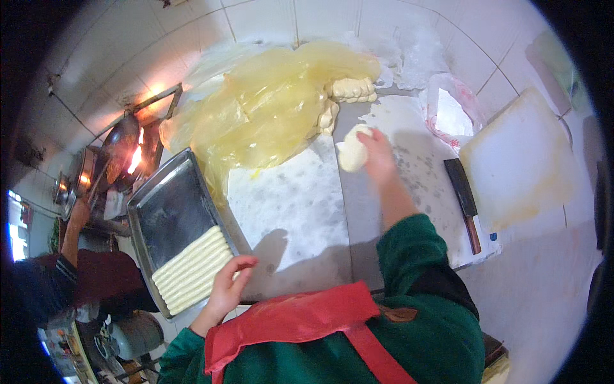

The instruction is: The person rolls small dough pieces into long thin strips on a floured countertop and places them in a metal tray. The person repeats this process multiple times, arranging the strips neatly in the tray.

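Observation:
My right hand (380, 153) reaches over the table and grips a pale piece of dough (353, 152), its fingers wrapped round one side. Beyond it, more dough pieces (353, 90) lie in rows, partly covered by a yellow plastic sheet (256, 102). Close to my body, my left hand (231, 283) hovers beside a dark metal tray (176, 208), with fingers loosely apart and nothing visible in them. Several long dough strips (195, 269) lie side by side in the tray's near half.
A cleaver (462, 185) lies on the right of the floured table (288, 198), next to a large white board (521, 166). At the back right sits a plastic bag of white powder (452, 115). On the left, a co-worker's arm (75, 221) reaches toward a wok (121, 144) near a flame.

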The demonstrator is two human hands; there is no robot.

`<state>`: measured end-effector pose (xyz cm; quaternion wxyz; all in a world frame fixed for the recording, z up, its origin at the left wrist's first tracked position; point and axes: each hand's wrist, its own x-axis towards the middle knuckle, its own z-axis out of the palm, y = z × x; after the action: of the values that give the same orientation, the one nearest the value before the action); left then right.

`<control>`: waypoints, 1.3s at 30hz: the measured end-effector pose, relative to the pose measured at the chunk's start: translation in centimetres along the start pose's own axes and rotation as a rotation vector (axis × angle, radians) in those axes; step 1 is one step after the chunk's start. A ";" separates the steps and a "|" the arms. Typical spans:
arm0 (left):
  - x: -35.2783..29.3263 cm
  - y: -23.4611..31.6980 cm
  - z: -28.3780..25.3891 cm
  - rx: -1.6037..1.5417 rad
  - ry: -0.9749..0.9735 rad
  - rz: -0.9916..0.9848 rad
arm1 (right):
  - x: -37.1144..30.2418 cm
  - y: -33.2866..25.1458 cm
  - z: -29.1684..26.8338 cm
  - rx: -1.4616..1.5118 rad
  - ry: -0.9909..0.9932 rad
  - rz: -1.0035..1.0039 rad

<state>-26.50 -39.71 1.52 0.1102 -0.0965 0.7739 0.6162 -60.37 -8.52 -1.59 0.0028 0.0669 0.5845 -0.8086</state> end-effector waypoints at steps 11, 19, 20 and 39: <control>4.6 -5.8 5.8 0.611 -0.074 0.599 | -29.3 3.6 -8.9 -1.679 -0.293 -0.756; 4.2 -5.2 6.4 0.725 -0.045 0.651 | -9.1 3.4 -7.6 -1.727 0.146 -0.422; 4.1 -5.0 6.3 0.731 -0.052 0.644 | -10.7 3.5 -7.9 -1.671 0.139 -0.461; 2.2 -6.5 9.1 0.248 -0.088 0.234 | -21.0 1.2 -6.1 -1.909 -0.265 -0.623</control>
<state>-26.27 -32.33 -7.16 0.0825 0.0359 0.8443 0.5282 -38.85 -4.65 -2.28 -0.0909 -0.2091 0.9732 0.0310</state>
